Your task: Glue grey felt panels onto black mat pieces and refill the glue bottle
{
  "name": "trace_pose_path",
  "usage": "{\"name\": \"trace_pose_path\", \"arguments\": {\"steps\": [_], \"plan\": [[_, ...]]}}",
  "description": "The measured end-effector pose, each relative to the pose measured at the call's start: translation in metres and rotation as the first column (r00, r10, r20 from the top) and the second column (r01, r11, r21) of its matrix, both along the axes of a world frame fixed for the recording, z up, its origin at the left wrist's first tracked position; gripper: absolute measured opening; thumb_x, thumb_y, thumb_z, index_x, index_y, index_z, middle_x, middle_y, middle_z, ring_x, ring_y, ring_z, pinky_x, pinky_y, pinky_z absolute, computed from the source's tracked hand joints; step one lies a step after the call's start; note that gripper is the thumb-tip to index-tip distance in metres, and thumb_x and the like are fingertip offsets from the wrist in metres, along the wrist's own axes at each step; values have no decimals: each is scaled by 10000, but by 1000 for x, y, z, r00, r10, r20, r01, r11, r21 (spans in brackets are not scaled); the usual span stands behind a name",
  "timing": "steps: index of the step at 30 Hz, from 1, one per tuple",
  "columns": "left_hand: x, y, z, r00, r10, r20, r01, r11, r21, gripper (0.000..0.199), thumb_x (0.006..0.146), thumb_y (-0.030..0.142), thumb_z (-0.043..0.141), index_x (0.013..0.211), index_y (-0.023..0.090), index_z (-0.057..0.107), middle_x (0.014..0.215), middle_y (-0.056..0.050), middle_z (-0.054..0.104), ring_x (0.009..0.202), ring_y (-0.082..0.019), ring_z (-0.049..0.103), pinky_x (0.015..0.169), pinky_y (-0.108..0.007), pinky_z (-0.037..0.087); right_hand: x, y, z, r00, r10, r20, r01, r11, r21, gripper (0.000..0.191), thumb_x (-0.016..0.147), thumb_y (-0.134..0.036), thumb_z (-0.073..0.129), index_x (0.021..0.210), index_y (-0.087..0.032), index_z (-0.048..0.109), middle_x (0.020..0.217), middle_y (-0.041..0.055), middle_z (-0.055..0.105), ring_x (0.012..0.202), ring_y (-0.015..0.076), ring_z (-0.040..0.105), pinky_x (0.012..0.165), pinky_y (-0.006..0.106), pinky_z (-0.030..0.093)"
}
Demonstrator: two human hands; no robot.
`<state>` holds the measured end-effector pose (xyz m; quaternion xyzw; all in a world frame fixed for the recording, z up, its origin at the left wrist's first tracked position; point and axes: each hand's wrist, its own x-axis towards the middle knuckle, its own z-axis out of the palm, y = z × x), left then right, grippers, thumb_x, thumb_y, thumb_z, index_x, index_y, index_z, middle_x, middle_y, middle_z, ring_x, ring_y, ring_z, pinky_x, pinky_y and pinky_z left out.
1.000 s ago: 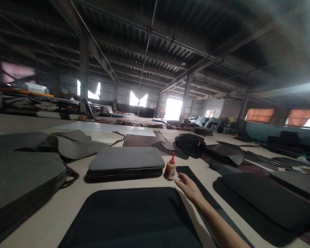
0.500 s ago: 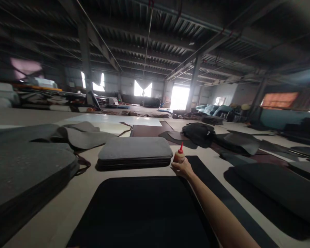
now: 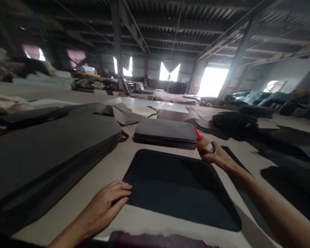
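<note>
My right hand (image 3: 215,154) is wrapped round a squeeze bottle (image 3: 203,145) with a red pointed nozzle and brownish contents. The bottle tilts to the left, above the far right corner of a black sheet (image 3: 178,189) with rounded corners, which lies flat on the table. My left hand (image 3: 109,203) has its fingers stretched out together, the tips at the left edge of that sheet. Just beyond the sheet sits a neat stack of dark grey rounded panels (image 3: 165,132).
A long thick pile of dark grey sheets (image 3: 53,148) fills the left side of the pale table (image 3: 155,215). To the right lie a dark strip (image 3: 239,156), more dark pieces (image 3: 294,182) and a black bundle (image 3: 233,124). Purple-dark fabric (image 3: 155,241) shows at the near edge.
My left hand has come into view at the sheet's left edge. The bottle, upright before, now tilts left in my right hand. My view has turned to the left and down.
</note>
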<state>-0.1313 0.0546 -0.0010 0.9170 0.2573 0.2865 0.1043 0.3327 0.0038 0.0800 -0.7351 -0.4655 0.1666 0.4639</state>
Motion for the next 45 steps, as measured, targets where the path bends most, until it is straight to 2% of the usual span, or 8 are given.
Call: {"name": "trace_pose_path", "arguments": {"steps": [3, 8, 12, 19, 24, 31, 38, 45], "plan": [[1, -3, 3, 1000, -6, 29, 9, 995, -104, 213, 959, 246, 554, 1034, 266, 752, 1138, -54, 752, 1092, -218, 694, 962, -374, 585, -34, -26, 11, 987, 158, 38, -153, 982, -112, 662, 570, -292, 818, 1153, -193, 520, 916, 32, 652, 775, 227, 639, 628, 308, 484], [1, -3, 3, 997, 59, 45, -48, 975, -216, 174, 875, 201, 663, 1032, 228, 734, 1168, -67, 725, 1115, -233, 666, 981, -399, 557, -81, -52, 16, 930, 367, 21, -358, 916, -179, 437, 720, -405, 756, 1084, -238, 580, 899, 5, 664, 789, 207, 622, 638, 294, 476], [1, -2, 2, 996, 79, 47, -68, 977, -204, 347, 837, 204, 717, 1182, 195, 682, 1216, -95, 702, 1176, -256, 625, 1047, -441, 518, -112, -60, 13, 927, 369, -70, -375, 918, -132, 426, 759, -452, 718, 1087, -236, 554, 859, 7, 636, 763, 209, 618, 638, 309, 513], [3, -3, 0, 993, 115, 37, -106, 975, -193, 433, 806, 212, 751, 1225, 166, 652, 1209, -106, 699, 1152, -258, 622, 1036, -431, 510, -148, -64, 2, 904, 387, -179, -401, 915, -47, 462, 805, -500, 693, 1168, -245, 563, 906, 34, 639, 753, 206, 607, 605, 307, 510], [4, -5, 4, 989, 149, 19, -140, 964, -227, 508, 764, 195, 760, 1253, 169, 629, 1221, -110, 687, 1154, -272, 614, 1031, -438, 504, -172, -58, -6, 868, 495, -51, -497, 865, -68, 469, 806, -562, 703, 1135, -253, 578, 861, -5, 630, 748, 188, 575, 641, 303, 470], [3, -6, 3, 980, 197, 24, -185, 950, -252, 541, 751, 231, 775, 1267, 184, 617, 1242, -111, 665, 1178, -277, 601, 1052, -442, 496, -202, -42, -4, 818, 546, 181, -546, 836, -57, 348, 841, -477, 658, 1081, -228, 610, 950, 26, 653, 802, 198, 592, 705, 327, 477], [4, -6, 4, 979, 204, 27, -192, 952, -237, 507, 736, 231, 788, 1219, 173, 644, 1199, -108, 686, 1143, -276, 614, 1031, -441, 503, -208, -31, -5, 720, 597, 355, -618, 783, -64, 277, 885, -419, 647, 1076, -224, 600, 1030, 37, 601, 893, 200, 586, 777, 333, 465], [4, -3, 2, 980, 197, 39, -184, 957, -227, 385, 787, 180, 686, 1171, 204, 663, 1148, -73, 714, 1119, -259, 624, 1004, -420, 508, -211, -23, 10, 606, 652, 456, -678, 723, -132, 231, 890, -348, 641, 1076, -221, 590, 1034, 35, 580, 903, 194, 576, 799, 335, 448]]}}
